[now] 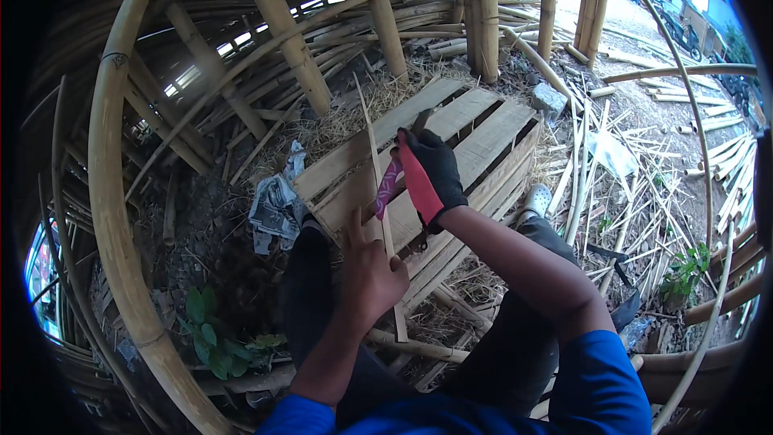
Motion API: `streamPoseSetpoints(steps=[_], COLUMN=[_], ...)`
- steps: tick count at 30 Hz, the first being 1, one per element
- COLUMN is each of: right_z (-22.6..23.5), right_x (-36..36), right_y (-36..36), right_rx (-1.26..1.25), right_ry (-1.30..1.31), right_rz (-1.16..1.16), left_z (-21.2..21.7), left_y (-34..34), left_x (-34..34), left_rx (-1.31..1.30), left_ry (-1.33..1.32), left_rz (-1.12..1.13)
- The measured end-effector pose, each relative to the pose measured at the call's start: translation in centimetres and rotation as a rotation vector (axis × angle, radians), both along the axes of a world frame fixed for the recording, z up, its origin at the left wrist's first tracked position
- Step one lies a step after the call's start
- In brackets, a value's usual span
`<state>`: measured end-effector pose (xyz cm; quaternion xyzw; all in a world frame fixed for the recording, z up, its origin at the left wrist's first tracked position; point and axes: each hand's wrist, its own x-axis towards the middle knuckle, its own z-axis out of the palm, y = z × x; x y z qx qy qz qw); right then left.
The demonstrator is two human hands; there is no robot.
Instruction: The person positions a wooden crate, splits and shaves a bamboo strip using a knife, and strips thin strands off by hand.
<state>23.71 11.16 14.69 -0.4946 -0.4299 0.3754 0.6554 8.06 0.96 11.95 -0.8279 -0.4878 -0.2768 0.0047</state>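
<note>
A long thin bamboo strip [372,141] slants over a slatted wooden crate [483,143]. My bare left hand [372,278] grips its lower part between thumb and fingers, with the index finger stretched up along it. My right hand [431,173], in a black and red glove, is closed just above the left, beside the strip. A purple piece with a pale pattern [390,187] shows from that grip and lies against the strip; its kind is unclear. Something dark [421,121] juts past the glove's far side, partly hidden.
The crate stands between my legs. Crumpled printed paper [278,203] lies left of it. A thick bent bamboo pole [121,217] arches close on my left. Upright bamboo posts [481,24] rise behind the crate. Split bamboo pieces [596,185] and a grey block [549,100] lie at right.
</note>
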Motion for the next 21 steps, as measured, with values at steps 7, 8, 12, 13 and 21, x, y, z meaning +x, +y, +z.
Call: streamPoseSetpoints(steps=[7, 8, 12, 13, 21], right_z=[-1.6, -2.9, -5.3, -4.6, 1.3], right_x=[5.0, 4.8, 4.6, 4.3, 3.9], right_y=[0.9, 0.7, 0.9, 0.7, 0.4], right_rx=[0.134, 0.006, -0.023, -0.023, -0.127], right_ry=[0.064, -0.075, -0.594, -0.599, -0.766], right_rz=[0.094, 0.146, 0.227, 0.234, 0.120], left_z=[2.2, 2.1, 2.4, 2.1, -0.3], left_y=[0.9, 1.0, 2.5, 2.2, 1.2], left_x=[-2.8, -3.3, -4.4, -4.2, -5.5], left_rx=[-1.055, -1.123, -1.144, -1.143, -1.198], left_ry=[-0.853, -1.012, -0.921, -0.962, -1.372], left_rz=[-0.025, -0.100, -0.122, -0.081, -0.069])
